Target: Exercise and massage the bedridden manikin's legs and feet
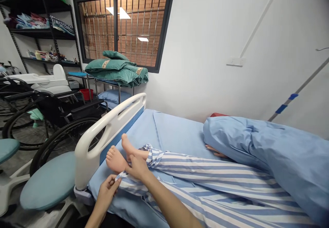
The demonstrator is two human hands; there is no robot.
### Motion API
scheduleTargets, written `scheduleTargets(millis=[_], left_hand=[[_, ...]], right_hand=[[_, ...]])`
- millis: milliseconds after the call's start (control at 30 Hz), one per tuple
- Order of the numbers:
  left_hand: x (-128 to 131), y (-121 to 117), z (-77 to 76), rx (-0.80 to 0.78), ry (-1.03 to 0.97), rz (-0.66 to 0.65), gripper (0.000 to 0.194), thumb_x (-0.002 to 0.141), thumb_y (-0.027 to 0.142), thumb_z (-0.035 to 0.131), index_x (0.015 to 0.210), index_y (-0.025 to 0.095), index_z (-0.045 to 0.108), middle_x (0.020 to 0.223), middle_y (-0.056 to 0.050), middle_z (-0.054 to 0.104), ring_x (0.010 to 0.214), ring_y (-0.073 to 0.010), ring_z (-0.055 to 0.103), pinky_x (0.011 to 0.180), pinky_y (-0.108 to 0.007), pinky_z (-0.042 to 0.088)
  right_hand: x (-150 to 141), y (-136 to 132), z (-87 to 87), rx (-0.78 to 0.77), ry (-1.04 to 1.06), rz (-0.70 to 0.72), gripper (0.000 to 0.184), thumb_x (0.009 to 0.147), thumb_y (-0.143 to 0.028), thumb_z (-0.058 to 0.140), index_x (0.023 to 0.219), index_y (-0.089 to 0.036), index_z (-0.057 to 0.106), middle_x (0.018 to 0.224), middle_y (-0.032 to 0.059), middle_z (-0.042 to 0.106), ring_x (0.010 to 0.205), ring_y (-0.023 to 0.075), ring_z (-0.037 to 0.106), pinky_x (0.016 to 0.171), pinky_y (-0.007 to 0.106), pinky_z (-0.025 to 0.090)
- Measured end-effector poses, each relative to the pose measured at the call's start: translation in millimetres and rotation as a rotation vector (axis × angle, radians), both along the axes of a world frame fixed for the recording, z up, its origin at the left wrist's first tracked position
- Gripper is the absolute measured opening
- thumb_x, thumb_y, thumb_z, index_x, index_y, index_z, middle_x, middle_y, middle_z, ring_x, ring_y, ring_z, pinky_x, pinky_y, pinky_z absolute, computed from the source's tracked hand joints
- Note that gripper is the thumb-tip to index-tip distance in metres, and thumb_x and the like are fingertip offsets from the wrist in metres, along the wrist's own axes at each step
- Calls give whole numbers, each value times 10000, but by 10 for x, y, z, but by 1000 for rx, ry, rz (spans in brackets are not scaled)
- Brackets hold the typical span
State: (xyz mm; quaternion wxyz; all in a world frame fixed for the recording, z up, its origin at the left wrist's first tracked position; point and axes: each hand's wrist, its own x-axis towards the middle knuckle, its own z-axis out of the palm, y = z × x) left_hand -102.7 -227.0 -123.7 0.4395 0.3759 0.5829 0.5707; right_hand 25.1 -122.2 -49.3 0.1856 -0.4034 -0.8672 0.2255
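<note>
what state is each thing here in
left hand: pinching the striped trouser cuff
right hand: resting on the near ankle
bare feet: uncovered
blue sheet: draped over the body
white bed rail: raised
green quilts: folded, stacked

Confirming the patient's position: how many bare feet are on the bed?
2: the nearer foot by the right hand, close to the bed rail; the farther foot just above it, by its trouser cuff.
</note>
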Motion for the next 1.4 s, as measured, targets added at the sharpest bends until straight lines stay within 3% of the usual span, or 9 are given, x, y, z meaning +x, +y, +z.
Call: scheduleTargets(millis=[133,300,467,567,767,900,1100,1233,1400], left_hand=[[-89,-12,145,74,66,80,343,637,480,646,700,155,555,563,46,456,550,-83,426,518,-182,352],[-140,-20,353,99,92,138,321,618,442,674,712,162,549,612,38,491,624,-100,458,590,-183,376],[-221,5,559,121,138,112,340,637,465,652,755,167,538,586,46,464,571,-88,426,544,-179,358],[-264,41,603,121,174,67,326,645,464,646,736,170,535,578,46,467,566,-87,430,539,-176,363],[-259,77,317,20,238,-62,327,656,484,626,694,168,553,565,42,503,543,-93,449,514,-183,365],[-242,63,132,-48,256,-42,332,661,497,612,696,171,563,537,50,502,508,-88,433,484,-182,338],[-237,91,55,-64,204,-13,384,650,541,599,742,169,576,632,14,581,614,-133,513,552,-205,392],[-218,110,-24,-82,209,49,418,639,568,591,764,169,571,664,3,594,664,-153,536,584,-218,408],[-198,98,-59,-127,320,150,447,648,589,563,822,177,564,714,-10,612,681,-169,559,615,-246,430]], right_hand=[[66,26,-19,-5,-61,-9,133,643,-272,576,719,-163,572,657,29,551,587,150,486,503,242,286],[-31,27,-15,14,13,77,81,708,-175,481,663,-161,547,672,11,594,602,132,510,504,228,280],[-175,115,74,16,193,78,124,790,-190,421,730,-171,527,699,8,597,628,129,505,549,226,334],[-221,204,97,36,261,28,123,811,-192,411,766,-172,523,754,17,599,682,137,512,604,235,363],[-234,261,-37,43,272,33,123,815,-182,432,792,-173,552,799,20,613,749,150,537,657,240,385],[-141,297,-64,127,126,31,216,865,-227,387,906,-179,594,882,51,619,831,174,545,712,265,391],[276,636,30,299,-382,-67,213,817,-150,448,916,-163,636,958,128,592,935,257,500,749,346,373],[511,825,18,280,-444,-34,215,809,-158,455,881,-165,657,970,143,600,965,274,476,745,359,367],[665,891,52,248,-458,56,213,785,-203,486,928,-206,644,975,88,621,925,241,490,705,312,372]])
